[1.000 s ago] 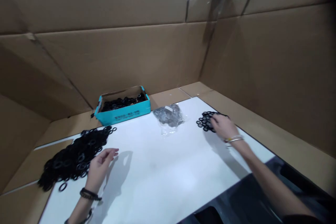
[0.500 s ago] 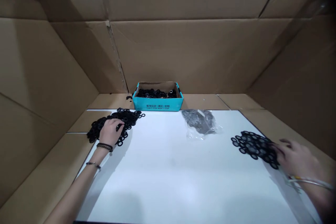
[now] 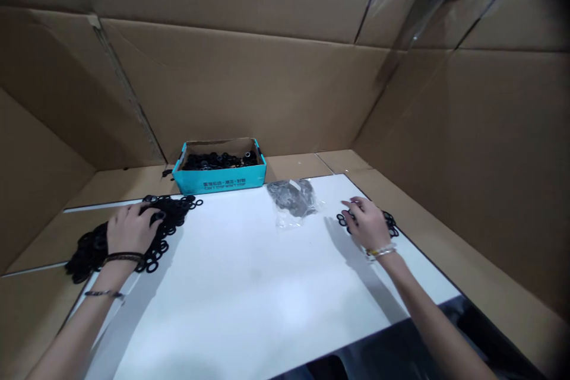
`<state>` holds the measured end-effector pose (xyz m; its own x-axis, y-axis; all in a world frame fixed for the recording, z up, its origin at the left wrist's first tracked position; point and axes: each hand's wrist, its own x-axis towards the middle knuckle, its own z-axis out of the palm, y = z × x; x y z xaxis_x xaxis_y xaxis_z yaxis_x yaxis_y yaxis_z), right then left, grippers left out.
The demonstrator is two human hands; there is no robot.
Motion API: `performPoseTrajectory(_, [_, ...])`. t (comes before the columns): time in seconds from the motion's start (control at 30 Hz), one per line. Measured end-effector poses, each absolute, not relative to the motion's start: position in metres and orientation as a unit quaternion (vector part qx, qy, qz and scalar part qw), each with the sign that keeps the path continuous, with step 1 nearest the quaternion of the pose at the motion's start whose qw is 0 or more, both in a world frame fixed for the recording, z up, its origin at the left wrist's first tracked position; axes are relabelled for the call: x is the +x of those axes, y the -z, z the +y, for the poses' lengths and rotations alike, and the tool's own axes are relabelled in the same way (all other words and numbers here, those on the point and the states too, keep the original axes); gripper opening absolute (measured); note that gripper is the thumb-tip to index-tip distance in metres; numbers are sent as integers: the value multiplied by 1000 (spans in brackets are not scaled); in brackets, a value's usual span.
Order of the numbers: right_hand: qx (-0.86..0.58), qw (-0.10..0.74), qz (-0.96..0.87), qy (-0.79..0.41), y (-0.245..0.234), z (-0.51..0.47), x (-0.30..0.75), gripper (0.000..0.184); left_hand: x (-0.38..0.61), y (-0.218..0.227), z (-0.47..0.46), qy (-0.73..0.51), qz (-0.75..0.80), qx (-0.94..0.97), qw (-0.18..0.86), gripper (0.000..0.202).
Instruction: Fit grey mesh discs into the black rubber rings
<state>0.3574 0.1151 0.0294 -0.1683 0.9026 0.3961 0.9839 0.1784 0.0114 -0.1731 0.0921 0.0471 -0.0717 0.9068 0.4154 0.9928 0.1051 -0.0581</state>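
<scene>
My left hand (image 3: pixel 129 228) lies palm down on a big heap of black rubber rings (image 3: pixel 89 246) at the left edge of the white table top (image 3: pixel 253 285); its fingers curl into the rings. My right hand (image 3: pixel 369 222) rests on a smaller flat patch of black rings (image 3: pixel 392 224) near the right edge, fingers bent down onto them. Whether either hand has rings pinched is hidden.
A teal cardboard box (image 3: pixel 220 178) holding more black rings stands at the back. A clear plastic bag (image 3: pixel 294 199) of dark parts lies in front of it. Brown cardboard walls (image 3: pixel 267 89) close in the table on three sides. A dark edge runs below the table at the bottom right.
The view has swung. My left hand stays on the big heap. My right hand has slid further onto the small patch of rings, covering most of it.
</scene>
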Motion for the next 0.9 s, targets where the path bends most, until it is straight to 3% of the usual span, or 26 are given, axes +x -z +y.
performPoseTrajectory(0.1, [-593, 111, -794, 75, -33, 120, 306, 32, -145, -47, 83, 251, -711, -654, 60, 40])
performPoseTrajectory(0.2, [-583, 79, -808, 34, -27, 132, 262, 27, -95, -37, 72, 409, -675, -580, -202, 43])
performPoseTrajectory(0.27, [-596, 58, -801, 13, -20, 143, 242, 24, -64, -28, 66, 447, -615, -551, -345, 42])
performPoseTrajectory(0.37, [-628, 36, -778, -10, -11, 155, 227, 22, -36, -13, 62, 473, -558, -511, -451, 38])
performPoseTrajectory(0.6, [-668, 94, -736, -57, 1, 160, 228, 18, -39, 13, 59, 495, -516, -431, -551, 39])
performPoseTrajectory(0.9, [-620, 331, -679, -214, 2, 149, 231, 13, -30, 5, 51, 465, -527, -456, -546, 35])
